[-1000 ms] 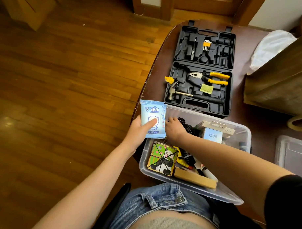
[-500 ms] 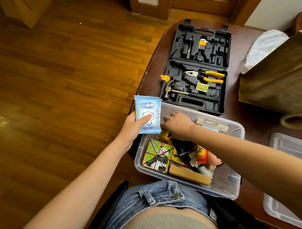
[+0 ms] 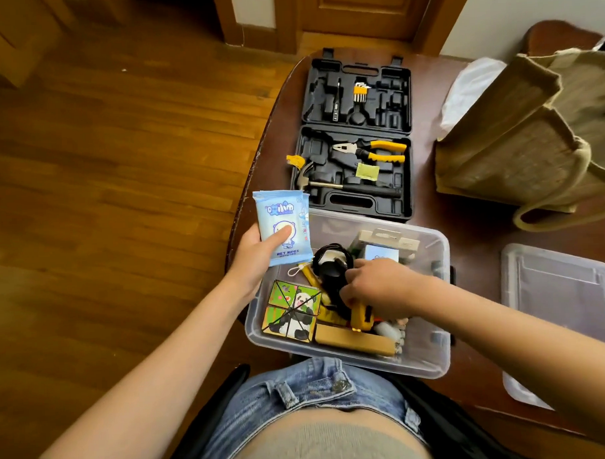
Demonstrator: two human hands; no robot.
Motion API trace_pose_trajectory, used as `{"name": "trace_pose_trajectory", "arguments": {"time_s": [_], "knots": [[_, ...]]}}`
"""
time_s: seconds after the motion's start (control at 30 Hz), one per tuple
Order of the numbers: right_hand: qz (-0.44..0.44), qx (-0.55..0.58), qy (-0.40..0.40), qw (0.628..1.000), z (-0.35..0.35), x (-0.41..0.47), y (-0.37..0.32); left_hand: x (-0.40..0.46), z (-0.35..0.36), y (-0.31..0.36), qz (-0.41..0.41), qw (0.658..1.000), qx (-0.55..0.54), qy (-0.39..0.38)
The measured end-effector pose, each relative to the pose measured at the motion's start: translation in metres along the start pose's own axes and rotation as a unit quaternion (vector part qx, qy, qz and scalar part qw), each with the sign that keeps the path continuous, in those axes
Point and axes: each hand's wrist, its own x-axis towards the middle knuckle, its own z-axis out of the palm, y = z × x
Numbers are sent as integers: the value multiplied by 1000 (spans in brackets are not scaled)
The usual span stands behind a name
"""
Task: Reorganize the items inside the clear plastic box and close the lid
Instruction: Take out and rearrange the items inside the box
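The clear plastic box [image 3: 439,356] stands open at the near edge of the table. My left hand [image 3: 257,253] holds blue wet wipes packs [image 3: 282,226] upright over the box's left rim. Inside the box my right hand [image 3: 378,288] reaches down among the items, fingers curled round a yellow tool [image 3: 362,316] beside a black cable bundle [image 3: 331,266]. A panda picture puzzle [image 3: 292,310] lies at the box's near left, a long tan block [image 3: 353,341] along its near wall, a white carton [image 3: 384,245] at the far side. The clear lid [image 3: 564,302] rests to the right.
An open black tool case [image 3: 356,138] with pliers and a hammer lies just beyond the box. A woven bag [image 3: 517,136] and a white cloth [image 3: 471,89] sit at the far right. The table edge drops to wooden floor on the left.
My right hand has moved from the box's far left corner toward the middle and down onto the yellow tool. The left hand still holds the wipes in about the same place.
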Motion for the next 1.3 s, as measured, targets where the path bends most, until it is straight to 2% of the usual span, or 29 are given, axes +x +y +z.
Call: {"name": "trace_pose_trajectory", "arguments": {"time_s": [0.07, 0.17, 0.27, 0.33, 0.4, 0.5, 0.6, 0.73, 0.93, 1.1, 1.3], "knots": [[9, -24, -28, 999, 4, -4, -7, 0, 3, -1, 1, 1000, 9, -2], [29, -20, -127, 991, -4, -3, -12, 0, 4, -1, 3, 1000, 11, 4], [66, 86, -174, 979, -25, 6, -5, 0, 3, 1, 11, 1000, 2, 10], [96, 141, -120, 978, -35, 17, 2, 0, 1, 2, 16, 1000, -5, 15], [130, 164, -28, 977, -36, 34, 6, -1, -1, 3, 19, 1000, -11, 23], [165, 205, 66, 962, -24, 68, 5, -4, -4, 4, 20, 999, -21, 36], [188, 219, 40, 957, -6, 99, 2, -6, -5, 4, 16, 999, -24, 41], [235, 161, -18, 958, 15, 125, 2, -9, -7, 5, 17, 998, -32, 42], [231, 71, -25, 970, 26, 146, 0, -10, -11, 6, 11, 998, -16, 53], [205, 88, 1, 975, 29, 151, 0, -9, -13, 6, 4, 998, -10, 61], [200, 112, -7, 973, 24, 143, 5, -10, -8, 6, -3, 998, 8, 55]]}}
